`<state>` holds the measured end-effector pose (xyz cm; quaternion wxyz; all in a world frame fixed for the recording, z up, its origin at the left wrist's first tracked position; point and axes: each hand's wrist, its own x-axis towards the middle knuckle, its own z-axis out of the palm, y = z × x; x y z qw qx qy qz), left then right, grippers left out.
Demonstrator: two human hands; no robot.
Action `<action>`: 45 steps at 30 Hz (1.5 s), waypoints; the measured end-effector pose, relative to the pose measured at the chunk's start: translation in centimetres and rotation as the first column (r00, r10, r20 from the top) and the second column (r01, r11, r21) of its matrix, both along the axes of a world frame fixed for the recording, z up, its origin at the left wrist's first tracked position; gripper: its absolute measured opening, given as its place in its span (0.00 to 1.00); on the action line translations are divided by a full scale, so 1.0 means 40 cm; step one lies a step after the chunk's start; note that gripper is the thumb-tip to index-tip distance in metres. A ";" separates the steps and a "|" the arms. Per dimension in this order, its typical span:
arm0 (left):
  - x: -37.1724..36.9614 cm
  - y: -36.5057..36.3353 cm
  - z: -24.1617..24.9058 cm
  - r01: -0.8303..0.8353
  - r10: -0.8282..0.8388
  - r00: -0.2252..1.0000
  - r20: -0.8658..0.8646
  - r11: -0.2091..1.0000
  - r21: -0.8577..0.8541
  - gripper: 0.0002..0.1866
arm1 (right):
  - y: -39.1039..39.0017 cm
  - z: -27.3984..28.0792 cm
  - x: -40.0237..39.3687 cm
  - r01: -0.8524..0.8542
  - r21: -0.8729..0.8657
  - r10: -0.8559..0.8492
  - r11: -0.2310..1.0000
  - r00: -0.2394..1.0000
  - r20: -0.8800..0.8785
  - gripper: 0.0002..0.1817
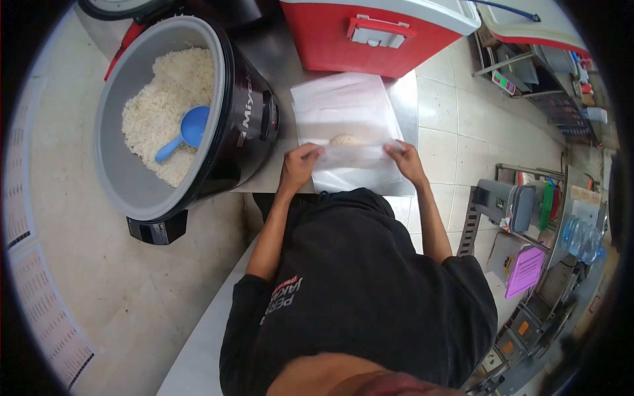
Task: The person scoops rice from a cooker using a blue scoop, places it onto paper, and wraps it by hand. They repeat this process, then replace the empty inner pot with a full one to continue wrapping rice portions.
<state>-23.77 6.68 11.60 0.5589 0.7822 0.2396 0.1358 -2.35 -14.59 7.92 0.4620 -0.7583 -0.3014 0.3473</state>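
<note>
Pale mound [343, 140] partly hidden under paper [353, 156].

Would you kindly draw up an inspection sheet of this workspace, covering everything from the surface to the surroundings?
Surface: metal table, partly covered.
Job's things: wrapping sheets, with a pale mound, probably rice, partly covered by a fold; open cooker holding rice and a blue scoop.
Clutter: red cooler box beyond the sheets.
Hands: left hand and right hand pinch the folded sheet's two sides.
Cables: none certain; a thin blue length, upper right, is unclear.
Surroundings: tiled floor and purple panel rightward; printed sheets leftward.
</note>
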 end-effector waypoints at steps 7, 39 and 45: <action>0.039 0.010 -0.096 -0.206 0.273 0.910 -0.311 0.951 0.231 0.15 | 0.079 -0.053 -0.018 0.173 -0.147 -0.098 0.974 0.903 0.418 0.13; 0.103 0.056 -0.037 0.387 -0.416 0.892 -0.178 0.497 0.777 0.06 | 0.131 0.090 0.001 -0.611 -0.265 0.630 0.746 0.516 0.581 0.10; 0.063 0.067 -0.096 0.405 -0.527 0.845 -0.093 0.514 0.756 0.05 | 0.082 0.039 -0.014 -0.514 -0.300 0.585 0.804 0.592 0.554 0.10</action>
